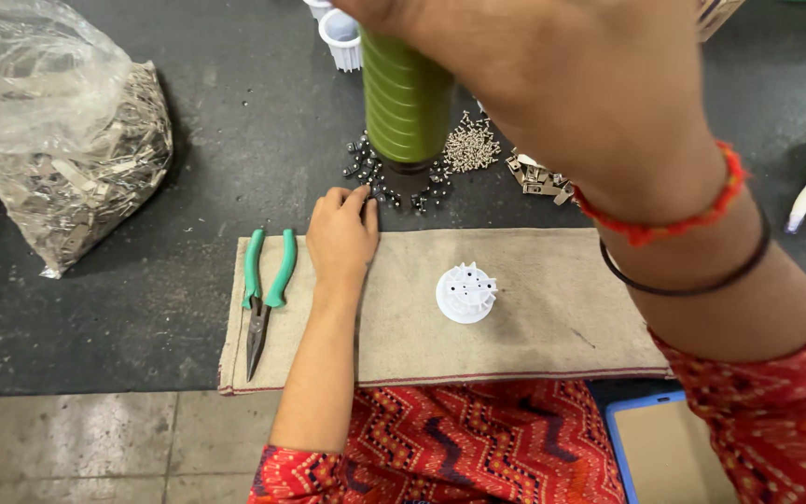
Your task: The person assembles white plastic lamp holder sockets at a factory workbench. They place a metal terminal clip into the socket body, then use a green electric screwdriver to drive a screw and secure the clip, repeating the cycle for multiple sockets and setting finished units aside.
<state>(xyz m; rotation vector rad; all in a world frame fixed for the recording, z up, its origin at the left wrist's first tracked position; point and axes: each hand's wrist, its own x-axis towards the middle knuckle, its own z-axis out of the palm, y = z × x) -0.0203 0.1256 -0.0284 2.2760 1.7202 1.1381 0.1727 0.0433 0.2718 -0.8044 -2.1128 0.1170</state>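
- Head view, looking down at my two hands over a dark worktable (pixel 188 140).
- My right hand (pixel 552 84) is raised close to the camera, wrapped around the top of a ribbed green cylindrical tool (pixel 408 93) that stands upright. How my fingers sit on it I cannot tell, since the back of the hand hides them.
- My left hand (pixel 340 233) lies flat at the far edge of a beige cloth mat (pixel 552 327), fingertips together and touching a scatter of small dark metal balls or nuts (pixel 384 182) just beside the tool's lower end.
- One white round plastic part with pegs and holes (pixel 465 292) rests alone in the middle of the mat, apart from both hands; nothing seems fitted into it yet, though its holes are too small to read.
- Green-handled pliers (pixel 263 289) lie untouched at the mat's left end.
- Farther out sit a heap of small silver screws (pixel 471 145), bent metal clips (pixel 538 175), white ribbed cups (pixel 340 39) and a clear bag of metal strips (pixel 67 149).
- The tool's tip is in shadow; the bag and cups are cut off by the frame.
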